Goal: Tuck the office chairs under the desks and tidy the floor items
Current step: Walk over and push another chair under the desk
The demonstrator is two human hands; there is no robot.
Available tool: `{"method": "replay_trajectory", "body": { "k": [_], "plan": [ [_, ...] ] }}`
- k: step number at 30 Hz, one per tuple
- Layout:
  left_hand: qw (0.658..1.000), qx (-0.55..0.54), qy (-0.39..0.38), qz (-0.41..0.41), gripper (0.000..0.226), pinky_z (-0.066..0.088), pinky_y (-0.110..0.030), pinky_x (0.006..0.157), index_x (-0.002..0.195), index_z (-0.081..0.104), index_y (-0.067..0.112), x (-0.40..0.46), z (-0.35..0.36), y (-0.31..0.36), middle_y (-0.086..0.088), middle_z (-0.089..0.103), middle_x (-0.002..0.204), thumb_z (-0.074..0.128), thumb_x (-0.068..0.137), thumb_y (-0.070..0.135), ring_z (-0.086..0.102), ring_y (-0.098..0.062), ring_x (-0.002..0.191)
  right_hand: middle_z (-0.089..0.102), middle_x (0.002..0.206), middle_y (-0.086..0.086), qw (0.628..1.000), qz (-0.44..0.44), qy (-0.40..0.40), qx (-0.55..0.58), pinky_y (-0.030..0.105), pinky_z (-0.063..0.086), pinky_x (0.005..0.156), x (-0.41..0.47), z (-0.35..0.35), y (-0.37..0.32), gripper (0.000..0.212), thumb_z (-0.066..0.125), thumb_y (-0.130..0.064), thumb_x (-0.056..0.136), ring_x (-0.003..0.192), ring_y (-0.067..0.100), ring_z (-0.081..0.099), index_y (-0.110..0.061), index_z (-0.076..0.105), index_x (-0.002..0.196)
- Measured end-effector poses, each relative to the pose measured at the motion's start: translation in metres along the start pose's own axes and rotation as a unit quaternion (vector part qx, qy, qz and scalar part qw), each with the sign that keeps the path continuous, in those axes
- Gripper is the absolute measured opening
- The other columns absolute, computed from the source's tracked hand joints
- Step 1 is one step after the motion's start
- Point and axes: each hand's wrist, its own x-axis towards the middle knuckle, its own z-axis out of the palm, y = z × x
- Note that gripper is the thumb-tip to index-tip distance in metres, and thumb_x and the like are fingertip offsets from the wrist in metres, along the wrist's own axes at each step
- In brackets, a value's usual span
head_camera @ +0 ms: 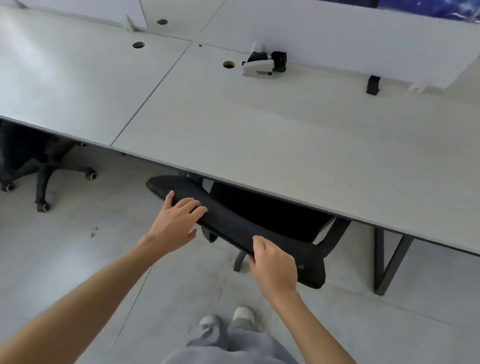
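A black mesh office chair (258, 227) stands with its seat under the front edge of the white desk (294, 146); its backrest top runs diagonally in front of me. My left hand (175, 222) rests on the left part of the backrest top, fingers laid over it. My right hand (273, 264) grips the backrest top further right. A second black chair (29, 160) sits under the neighbouring desk (53, 78) at the left, its wheeled base showing.
A black-and-white clamp device (265, 63) and a small black clip (373, 84) sit at the desk's back by the white divider panel (362, 35). A black desk leg frame (388, 261) stands right of the chair. Small debris (94, 231) lies on the grey tiled floor.
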Motion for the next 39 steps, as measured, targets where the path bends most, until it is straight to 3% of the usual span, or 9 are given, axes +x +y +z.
{"method": "replay_trajectory", "body": {
  "k": [2,5,9,13,22,27,31,35,39],
  "plan": [
    [1.000,0.004,0.011,0.017,0.043,0.018,-0.059,0.108,0.118,0.056,0.016,0.009,-0.001,-0.013,-0.004,0.060,0.120,0.068,0.078,0.022,0.053,-0.024,0.118,0.064,0.060,-0.006,1.000,0.007,0.009,-0.021,0.017,0.038,0.034,-0.003,0.002,0.009,0.035,0.087,-0.015,0.048,0.049,0.008,0.060,-0.013,0.065,0.076],
    [0.999,-0.026,-0.025,0.024,0.036,0.027,-0.042,0.108,0.118,0.054,0.016,0.020,-0.006,-0.019,-0.001,0.058,0.123,0.060,0.083,0.023,0.050,-0.022,0.119,0.072,0.073,-0.002,0.999,0.003,0.012,-0.029,0.020,0.049,0.038,-0.012,0.001,0.030,0.042,0.087,-0.011,0.046,0.062,0.011,0.068,-0.010,0.069,0.084],
    [0.995,-0.036,-0.054,0.072,0.034,0.044,-0.029,0.082,0.117,0.052,0.019,0.023,-0.005,-0.001,0.002,0.057,0.114,0.056,0.085,0.029,0.052,-0.018,0.105,0.073,0.076,-0.004,0.999,0.023,-0.002,-0.035,0.021,0.050,0.040,-0.020,-0.011,0.061,0.042,0.087,-0.016,0.046,0.065,0.014,0.070,-0.012,0.071,0.085],
    [0.997,-0.043,-0.023,0.058,0.028,0.038,-0.026,0.062,0.110,0.053,0.019,0.020,0.001,0.032,0.003,0.057,0.104,0.056,0.086,0.032,0.053,-0.017,0.095,0.074,0.080,-0.002,0.997,0.059,-0.018,-0.044,0.030,0.054,0.045,-0.025,-0.018,0.089,0.040,0.083,-0.011,0.051,0.070,0.020,0.070,-0.014,0.071,0.089],
    [0.997,-0.069,0.005,0.020,0.014,0.037,-0.028,0.057,0.097,0.059,0.017,0.009,0.012,0.060,0.001,0.059,0.093,0.055,0.083,0.017,0.055,-0.019,0.087,0.073,0.082,0.003,0.991,0.118,-0.023,-0.056,0.035,0.053,0.058,-0.033,-0.022,0.103,0.019,0.069,-0.010,0.068,0.075,0.027,0.066,-0.013,0.069,0.086],
    [0.997,-0.069,0.019,0.017,0.014,0.039,-0.027,0.056,0.095,0.061,0.018,-0.009,0.018,0.061,0.002,0.060,0.090,0.057,0.082,0.021,0.055,-0.018,0.084,0.072,0.072,0.004,0.992,0.120,-0.013,-0.045,0.034,0.052,0.051,-0.053,-0.013,0.096,0.016,0.073,-0.010,0.064,0.065,0.029,0.065,-0.012,0.070,0.079],
    [0.996,-0.063,0.037,0.045,0.021,0.039,-0.025,0.041,0.079,0.065,0.016,-0.035,0.029,0.063,0.002,0.061,0.072,0.077,0.065,0.025,0.057,-0.019,0.065,0.063,0.055,-0.001,0.993,0.104,0.002,-0.050,0.024,0.042,0.037,-0.080,-0.011,0.085,0.020,0.073,-0.002,0.053,0.047,0.020,0.057,-0.014,0.068,0.067],
    [0.995,-0.057,0.054,0.068,0.027,0.046,-0.025,0.036,0.076,0.066,0.015,-0.051,0.035,0.055,0.002,0.062,0.067,0.083,0.057,0.025,0.059,-0.020,0.059,0.063,0.053,0.000,0.993,0.104,-0.005,-0.056,0.024,0.044,0.038,-0.094,-0.009,0.068,0.018,0.074,0.000,0.054,0.046,0.017,0.057,-0.012,0.066,0.064],
    [0.993,-0.055,0.075,0.077,0.024,0.044,-0.025,0.036,0.075,0.066,0.017,-0.048,0.028,0.040,0.003,0.063,0.067,0.082,0.057,0.021,0.060,-0.019,0.061,0.053,0.043,-0.003,0.991,0.124,0.013,-0.049,0.014,0.010,0.038,-0.096,-0.011,0.044,0.023,0.077,0.000,0.049,0.037,0.015,0.046,-0.013,0.058,0.053]
  ]
}}
